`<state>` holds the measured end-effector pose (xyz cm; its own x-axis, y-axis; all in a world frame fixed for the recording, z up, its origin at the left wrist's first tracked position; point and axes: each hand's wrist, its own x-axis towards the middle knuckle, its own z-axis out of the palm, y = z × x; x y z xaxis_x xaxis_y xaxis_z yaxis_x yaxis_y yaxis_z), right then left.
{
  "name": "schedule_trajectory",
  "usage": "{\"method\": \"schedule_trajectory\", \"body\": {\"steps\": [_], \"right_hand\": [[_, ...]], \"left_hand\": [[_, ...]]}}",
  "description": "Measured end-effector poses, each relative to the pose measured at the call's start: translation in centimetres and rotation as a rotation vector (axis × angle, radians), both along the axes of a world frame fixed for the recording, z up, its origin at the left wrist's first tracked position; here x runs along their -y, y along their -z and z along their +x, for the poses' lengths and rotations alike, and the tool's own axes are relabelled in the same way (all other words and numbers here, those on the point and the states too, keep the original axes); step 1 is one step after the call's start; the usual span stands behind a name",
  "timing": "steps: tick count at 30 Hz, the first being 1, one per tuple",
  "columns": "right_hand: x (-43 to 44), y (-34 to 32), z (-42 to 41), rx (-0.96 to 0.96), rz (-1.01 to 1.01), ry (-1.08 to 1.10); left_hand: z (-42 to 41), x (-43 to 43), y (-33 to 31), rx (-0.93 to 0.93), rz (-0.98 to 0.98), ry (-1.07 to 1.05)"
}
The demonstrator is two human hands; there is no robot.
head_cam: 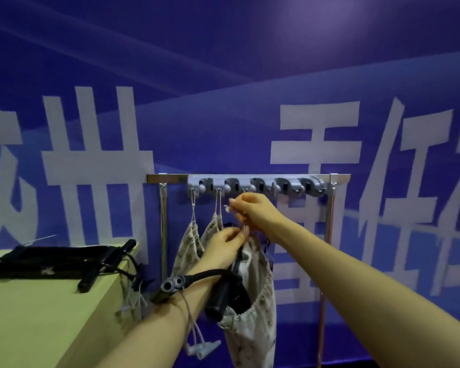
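Observation:
A metal rack (168, 178) carries a grey hook rail (255, 185) in front of a blue wall banner. Two floral drawstring bags hang from its hooks: one (187, 251) at the left, one (213, 227) beside it. A third floral bag (252, 312) hangs from my hands with black handles (221, 296) sticking out of its mouth. My right hand (252, 211) pinches the bag's drawstring just under the rail. My left hand (225, 247) grips the bag's gathered top lower down. A black cord with a metal fitting (171, 284) lies across my left forearm.
A pale green table (37, 314) stands at the left, with a heap of black cords and handles (64, 261) on its far edge. White drawstrings with end caps (202, 347) dangle below my left arm. Several hooks at the rail's right end hold nothing.

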<state>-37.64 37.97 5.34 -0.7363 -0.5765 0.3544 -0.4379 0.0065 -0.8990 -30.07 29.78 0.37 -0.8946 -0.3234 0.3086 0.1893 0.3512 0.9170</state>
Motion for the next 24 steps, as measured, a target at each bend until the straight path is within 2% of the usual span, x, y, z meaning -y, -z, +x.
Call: {"method": "schedule_trajectory", "body": {"steps": [6,14,20,24], "right_hand": [[-2.2,0.7,-6.2,-0.162,-0.008,0.147],[-3.3,0.7,-14.0,-0.410,0.020,0.404],[-2.7,-0.3,-17.4,-0.494,0.065,0.548],[-2.3,-0.6,-19.3,-0.456,0.055,0.618]], "left_hand": [[-7.2,-1.6,0.6,0.039,0.018,-0.070],[-14.5,-3.3,-0.2,-0.023,-0.050,-0.121],[-18.0,-3.2,-1.7,-0.054,-0.069,-0.144],[-20.3,-2.9,-2.2,-0.034,-0.040,-0.188]]}}
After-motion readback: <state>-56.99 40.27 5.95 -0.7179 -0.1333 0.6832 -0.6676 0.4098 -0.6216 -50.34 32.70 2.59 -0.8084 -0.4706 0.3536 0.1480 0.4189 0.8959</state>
